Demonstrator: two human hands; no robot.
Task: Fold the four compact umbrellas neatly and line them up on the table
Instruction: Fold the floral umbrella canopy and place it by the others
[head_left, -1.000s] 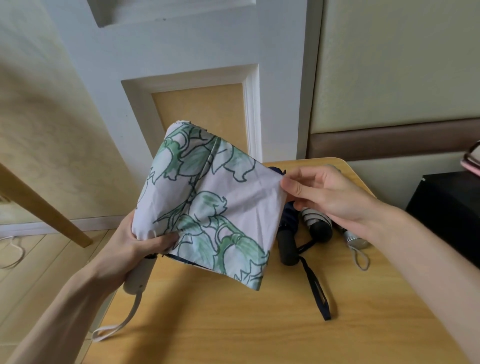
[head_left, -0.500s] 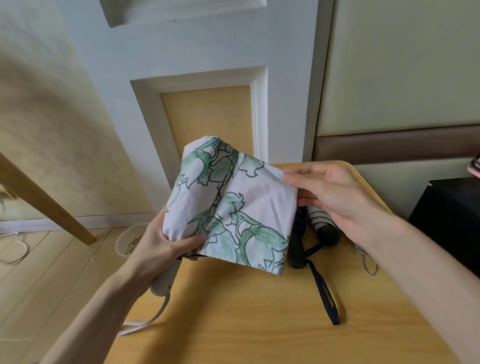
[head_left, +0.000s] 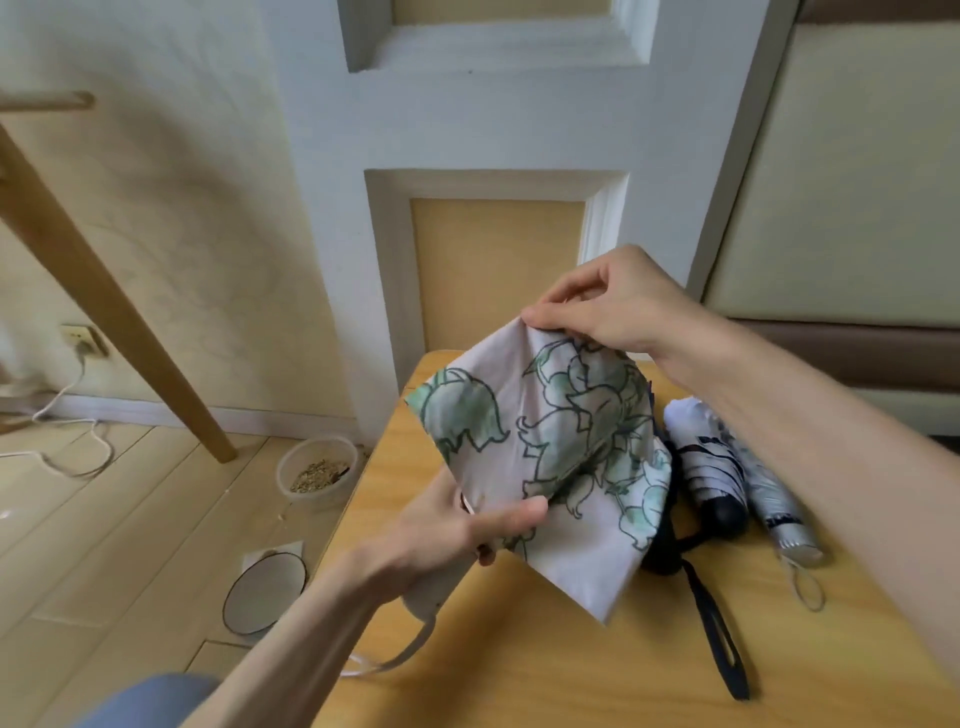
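Left hand (head_left: 457, 530) gripping the floral umbrella (head_left: 561, 457) near its handle, right hand (head_left: 608, 306) pinching its canopy's top edge, three folded umbrellas lying on the wooden worktop (head_left: 519, 675).

a light wooden table (head_left: 519, 675) with a rounded far corner is seen. three folded compact umbrellas are laid side by side on its far right part, handles turned toward the near edge. a dark navy umbrella (head_left: 662, 558) is mostly hidden, and its long wrist strap (head_left: 719, 639) is stretched across the wood. just right of it a black-and-white striped umbrella (head_left: 711, 473) is laid, then a silver umbrella (head_left: 779, 506), its thin cord loop (head_left: 808, 590) spread on the tabletop.
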